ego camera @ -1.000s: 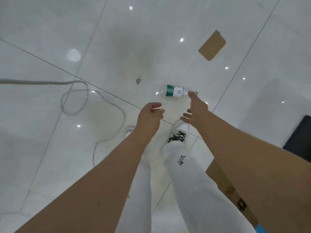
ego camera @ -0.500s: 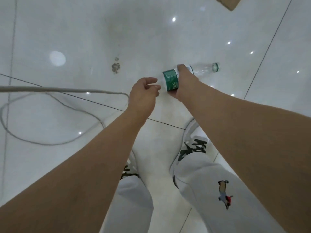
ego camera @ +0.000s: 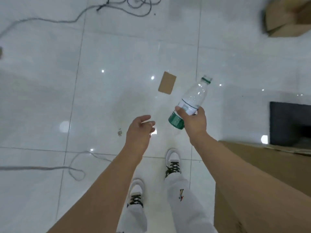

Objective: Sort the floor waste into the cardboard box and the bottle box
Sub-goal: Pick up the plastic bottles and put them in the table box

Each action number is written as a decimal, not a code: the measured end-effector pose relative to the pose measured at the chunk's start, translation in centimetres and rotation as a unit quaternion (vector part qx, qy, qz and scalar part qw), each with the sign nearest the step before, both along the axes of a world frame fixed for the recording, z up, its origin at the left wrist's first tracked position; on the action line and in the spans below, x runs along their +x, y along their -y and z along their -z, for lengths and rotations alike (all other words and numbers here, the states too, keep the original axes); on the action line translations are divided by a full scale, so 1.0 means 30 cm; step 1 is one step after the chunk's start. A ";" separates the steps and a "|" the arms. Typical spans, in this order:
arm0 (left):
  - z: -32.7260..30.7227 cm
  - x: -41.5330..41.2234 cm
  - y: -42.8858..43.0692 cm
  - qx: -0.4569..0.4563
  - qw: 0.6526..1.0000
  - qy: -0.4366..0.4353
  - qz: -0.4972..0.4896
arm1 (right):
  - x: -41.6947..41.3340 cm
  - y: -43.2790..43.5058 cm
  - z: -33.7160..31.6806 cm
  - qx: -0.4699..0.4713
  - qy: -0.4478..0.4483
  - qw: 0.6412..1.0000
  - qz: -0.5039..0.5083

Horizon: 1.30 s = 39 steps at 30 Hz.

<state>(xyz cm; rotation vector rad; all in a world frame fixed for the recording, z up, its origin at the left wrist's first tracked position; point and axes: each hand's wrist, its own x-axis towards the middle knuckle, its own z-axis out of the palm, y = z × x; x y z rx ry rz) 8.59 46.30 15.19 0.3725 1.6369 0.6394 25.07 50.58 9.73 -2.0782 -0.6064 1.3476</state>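
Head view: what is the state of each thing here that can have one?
plastic bottle: off the floor, tilted, looks empty, held at its label.
right hand: grips the plastic bottle.
left hand: holds nothing, fingers loosely curled.
cardboard piece: lies flat on the floor, untouched.

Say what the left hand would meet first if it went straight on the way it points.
Probably the cardboard piece on the floor; the left hand is above it, so depth is unclear. The bottle sits right of that line.

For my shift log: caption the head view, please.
Right hand holds a clear bottle; left hand open; cardboard scrap on the floor ahead.
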 end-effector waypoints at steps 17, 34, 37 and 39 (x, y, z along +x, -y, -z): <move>-1.791 0.921 0.086 0.295 0.867 0.122 0.382 | 0.730 0.587 -2.002 0.262 0.227 0.929 0.128; -1.866 1.900 0.872 0.270 0.757 0.150 0.576 | 1.555 1.445 -2.005 0.252 0.201 0.910 0.261; -1.842 2.091 0.985 0.269 0.741 0.132 0.601 | 1.740 1.561 -1.994 0.259 0.214 0.906 0.258; -1.839 2.201 1.045 0.276 0.721 0.121 0.624 | 1.866 1.628 -1.980 0.265 0.264 0.892 0.254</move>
